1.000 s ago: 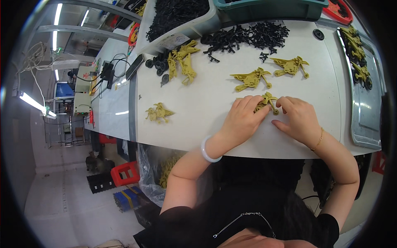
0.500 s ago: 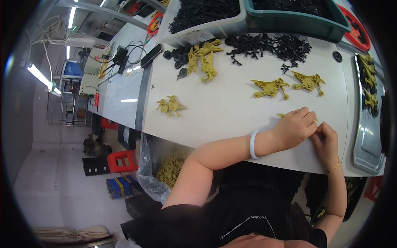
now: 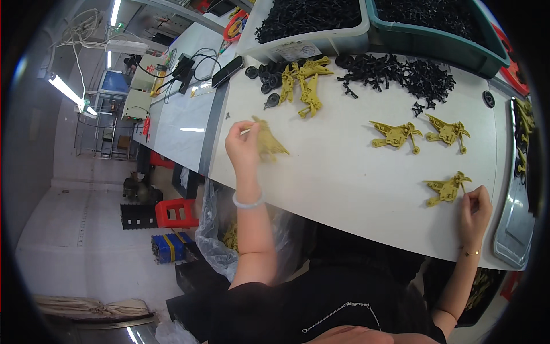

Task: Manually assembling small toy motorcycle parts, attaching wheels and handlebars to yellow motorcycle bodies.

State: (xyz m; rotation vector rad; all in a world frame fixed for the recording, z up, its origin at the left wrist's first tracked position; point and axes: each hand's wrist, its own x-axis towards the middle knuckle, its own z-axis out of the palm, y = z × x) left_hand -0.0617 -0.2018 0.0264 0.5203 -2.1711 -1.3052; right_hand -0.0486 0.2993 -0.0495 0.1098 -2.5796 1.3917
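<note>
My left hand (image 3: pixel 243 143), at the left side of the white table, is closed with finger and thumb on an olive-yellow plastic part (image 3: pixel 270 143). That part is smeared by motion, so its outline is unclear. Near the front right edge, my right hand (image 3: pixel 476 211) has its fingers pinched at the thin end of another yellow plastic part (image 3: pixel 446 189), which rests on the table. Beyond it lie two similar beaked yellow parts, one (image 3: pixel 395 135) beside the other (image 3: pixel 448 133).
At the back stand a white bin (image 3: pixel 321 43) and a green bin (image 3: pixel 441 43), both full of black pieces. Small black pieces (image 3: pixel 424 83) are heaped before them. Yellow parts (image 3: pixel 309 94) and black wheels (image 3: pixel 266 77) lie at the back left. A metal tray (image 3: pixel 511 229) sits at right.
My left hand has moved from beside my right hand to the far left and taken hold of a yellow part there. The part at my right hand is now uncovered.
</note>
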